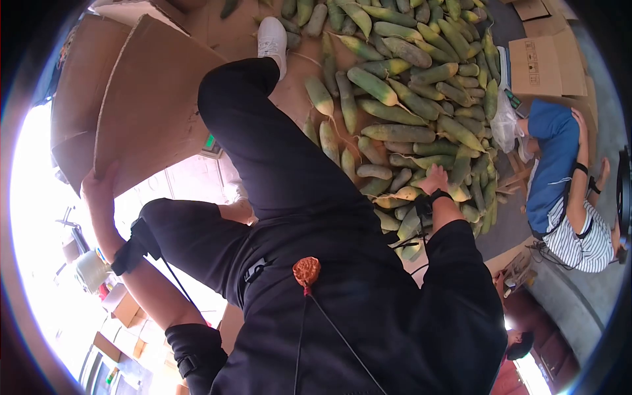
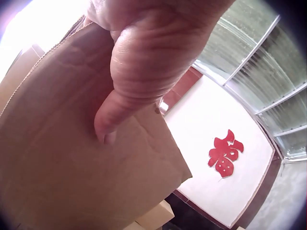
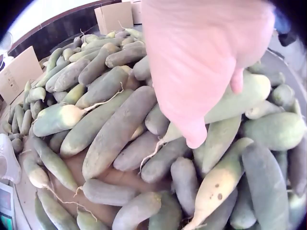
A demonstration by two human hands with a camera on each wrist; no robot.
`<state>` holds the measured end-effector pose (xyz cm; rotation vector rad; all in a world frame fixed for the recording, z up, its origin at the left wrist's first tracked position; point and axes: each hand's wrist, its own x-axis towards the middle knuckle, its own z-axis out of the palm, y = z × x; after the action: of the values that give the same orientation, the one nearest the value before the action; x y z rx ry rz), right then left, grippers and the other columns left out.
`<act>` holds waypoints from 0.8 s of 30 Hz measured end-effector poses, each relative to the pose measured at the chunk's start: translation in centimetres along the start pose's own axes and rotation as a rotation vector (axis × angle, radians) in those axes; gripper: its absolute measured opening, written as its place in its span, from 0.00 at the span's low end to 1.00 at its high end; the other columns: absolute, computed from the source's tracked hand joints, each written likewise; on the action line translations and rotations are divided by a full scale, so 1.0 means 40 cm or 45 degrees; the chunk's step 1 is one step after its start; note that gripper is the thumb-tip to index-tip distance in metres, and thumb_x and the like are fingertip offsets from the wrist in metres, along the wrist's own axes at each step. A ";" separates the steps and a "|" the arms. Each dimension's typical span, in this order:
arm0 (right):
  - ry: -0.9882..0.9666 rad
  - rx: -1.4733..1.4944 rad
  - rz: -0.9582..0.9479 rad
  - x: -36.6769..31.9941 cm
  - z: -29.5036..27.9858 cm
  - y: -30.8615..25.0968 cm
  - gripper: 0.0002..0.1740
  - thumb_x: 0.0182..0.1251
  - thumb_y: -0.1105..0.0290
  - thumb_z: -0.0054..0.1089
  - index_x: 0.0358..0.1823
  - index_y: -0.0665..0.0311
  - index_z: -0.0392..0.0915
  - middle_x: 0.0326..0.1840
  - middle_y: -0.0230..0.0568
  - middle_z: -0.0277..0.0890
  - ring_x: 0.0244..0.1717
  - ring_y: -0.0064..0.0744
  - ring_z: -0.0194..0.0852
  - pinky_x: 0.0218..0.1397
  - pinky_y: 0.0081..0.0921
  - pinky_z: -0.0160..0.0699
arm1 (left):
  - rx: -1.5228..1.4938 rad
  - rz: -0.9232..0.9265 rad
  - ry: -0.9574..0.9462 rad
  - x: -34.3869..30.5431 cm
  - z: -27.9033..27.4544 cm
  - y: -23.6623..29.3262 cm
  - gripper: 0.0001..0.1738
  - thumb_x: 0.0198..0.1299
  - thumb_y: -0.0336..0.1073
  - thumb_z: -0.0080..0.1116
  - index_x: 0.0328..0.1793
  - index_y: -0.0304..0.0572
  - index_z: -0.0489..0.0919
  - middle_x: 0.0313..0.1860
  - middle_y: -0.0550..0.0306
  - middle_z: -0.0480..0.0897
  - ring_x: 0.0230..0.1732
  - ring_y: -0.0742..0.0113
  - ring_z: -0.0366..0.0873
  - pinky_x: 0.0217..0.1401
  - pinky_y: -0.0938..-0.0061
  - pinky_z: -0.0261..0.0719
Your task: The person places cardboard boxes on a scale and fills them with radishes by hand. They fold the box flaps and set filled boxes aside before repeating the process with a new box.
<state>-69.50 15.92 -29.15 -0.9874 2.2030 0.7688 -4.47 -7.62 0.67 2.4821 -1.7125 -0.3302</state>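
Brown cardboard (image 1: 294, 99) is lying on grey floor (image 1: 573, 299), long green radishes (image 1: 397, 133) are lying heaped across it, a white shoe (image 1: 272, 46) is resting on it beside them

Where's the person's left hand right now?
In the head view, the left hand is at the person's left, gripping the lower edge of the big cardboard.

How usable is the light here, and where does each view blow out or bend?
Head: pronounced fisheye bending, a black rim, and blown-out white down the left edge beyond the cardboard. Left wrist: glare at upper left; the white panel's edges bow. Right wrist: the right hand looks pale and washed out, though the vegetables keep readable detail.
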 end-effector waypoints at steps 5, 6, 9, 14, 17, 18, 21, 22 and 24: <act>-0.069 -0.357 -0.448 -0.073 0.091 -0.048 0.46 0.48 0.58 0.60 0.68 0.66 0.52 0.65 0.58 0.60 0.67 0.46 0.56 0.72 0.36 0.47 | -0.155 0.078 0.034 0.007 0.014 -0.016 0.21 0.51 0.42 0.63 0.48 0.36 0.81 0.32 0.57 0.83 0.34 0.70 0.77 0.41 0.75 0.72; -0.168 -0.184 -0.505 -0.097 0.103 -0.067 0.40 0.49 0.60 0.59 0.65 0.65 0.59 0.61 0.57 0.65 0.63 0.47 0.61 0.68 0.35 0.54 | -0.167 0.077 0.042 0.008 0.013 -0.017 0.21 0.51 0.42 0.63 0.47 0.35 0.81 0.34 0.56 0.83 0.36 0.68 0.78 0.43 0.74 0.72; -0.162 0.173 -0.545 -0.117 0.137 -0.095 0.28 0.51 0.63 0.57 0.56 0.62 0.70 0.52 0.56 0.73 0.55 0.49 0.69 0.58 0.36 0.67 | -0.105 0.025 -0.004 0.024 0.014 -0.040 0.21 0.51 0.42 0.62 0.48 0.36 0.81 0.36 0.54 0.83 0.40 0.68 0.78 0.46 0.74 0.71; 0.322 0.599 -0.309 0.008 0.149 -0.046 0.14 0.52 0.65 0.55 0.42 0.56 0.78 0.35 0.54 0.77 0.42 0.54 0.74 0.45 0.39 0.74 | -0.106 0.089 0.047 0.028 0.016 -0.029 0.21 0.52 0.43 0.62 0.48 0.36 0.81 0.34 0.55 0.83 0.35 0.70 0.77 0.43 0.75 0.71; 0.403 0.700 0.016 0.015 0.065 -0.001 0.17 0.51 0.67 0.57 0.44 0.60 0.76 0.36 0.54 0.77 0.42 0.52 0.75 0.45 0.38 0.74 | -0.078 0.042 0.051 0.018 0.014 -0.028 0.20 0.52 0.43 0.62 0.47 0.36 0.81 0.29 0.58 0.81 0.30 0.73 0.74 0.37 0.77 0.70; 0.451 0.901 0.217 0.016 0.047 0.012 0.19 0.52 0.70 0.58 0.47 0.64 0.72 0.44 0.55 0.75 0.45 0.52 0.74 0.47 0.40 0.73 | -0.092 0.048 0.048 0.018 0.016 -0.031 0.20 0.52 0.43 0.62 0.46 0.36 0.82 0.27 0.60 0.80 0.28 0.74 0.72 0.35 0.77 0.69; 0.482 1.257 0.484 0.018 -0.001 0.034 0.26 0.52 0.73 0.60 0.55 0.66 0.65 0.54 0.56 0.69 0.49 0.51 0.73 0.49 0.41 0.73 | -0.085 0.010 0.023 0.023 0.015 -0.033 0.19 0.52 0.42 0.63 0.46 0.36 0.82 0.25 0.62 0.78 0.26 0.76 0.68 0.33 0.78 0.67; 0.471 1.421 0.549 0.018 -0.016 0.037 0.31 0.52 0.74 0.61 0.59 0.66 0.61 0.57 0.56 0.67 0.50 0.50 0.72 0.49 0.41 0.73 | -0.070 -0.029 0.005 0.025 0.015 -0.034 0.19 0.52 0.42 0.63 0.45 0.36 0.82 0.24 0.63 0.77 0.26 0.76 0.67 0.32 0.79 0.66; 0.599 1.334 0.432 0.119 0.065 0.097 0.37 0.52 0.71 0.63 0.63 0.64 0.57 0.54 0.53 0.68 0.50 0.47 0.71 0.47 0.41 0.74 | -0.125 0.027 0.047 0.029 0.025 -0.055 0.19 0.52 0.42 0.63 0.45 0.36 0.82 0.22 0.63 0.76 0.25 0.77 0.66 0.30 0.79 0.65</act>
<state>-74.41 17.79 -33.23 -0.2553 2.6652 -0.5712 -2.29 -7.86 -0.89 2.3843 -1.6658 -0.3554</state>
